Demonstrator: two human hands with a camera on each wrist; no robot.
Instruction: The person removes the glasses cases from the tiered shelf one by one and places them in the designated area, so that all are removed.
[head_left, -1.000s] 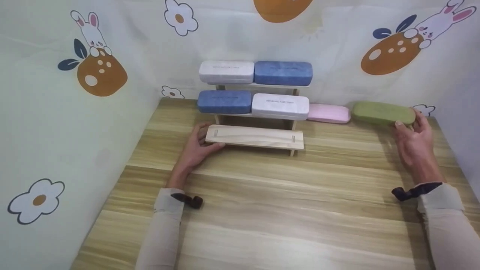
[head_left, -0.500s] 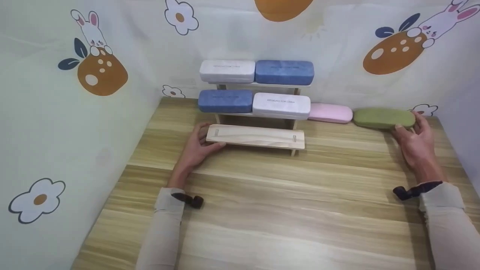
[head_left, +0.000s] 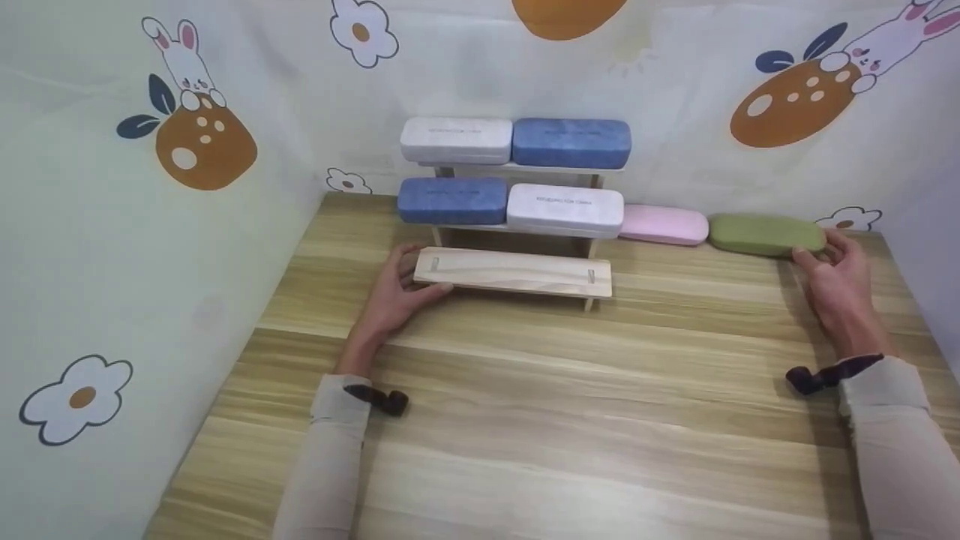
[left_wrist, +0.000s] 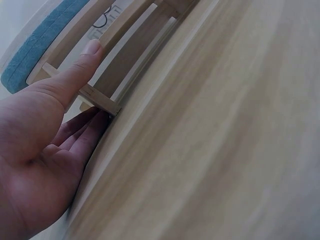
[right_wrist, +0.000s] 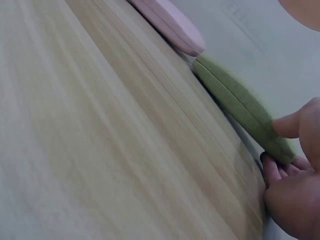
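Observation:
My left hand (head_left: 390,296) grips the left end of the lowest step of a tiered wooden display stand (head_left: 517,271), thumb along its front edge. In the left wrist view the fingers (left_wrist: 87,132) go behind the stand's leg. At the back right, my right hand (head_left: 841,281) holds the right end of a green glasses case (head_left: 765,234), the thumb on its front side. That case lies by the wall, in line with a pink glasses case (head_left: 665,225). In the right wrist view the two cases' ends nearly meet.
On the upper step sit a white case (head_left: 457,140) and a blue case (head_left: 571,142). The middle step bears another blue case (head_left: 452,200) and a white one (head_left: 565,210). Patterned cloth walls (head_left: 285,90) stand behind and beside the wooden table (head_left: 540,420).
My right hand has lowered the green glasses case onto the table beside the pink one, and its tilt has levelled out. The left hand keeps its hold on the stand.

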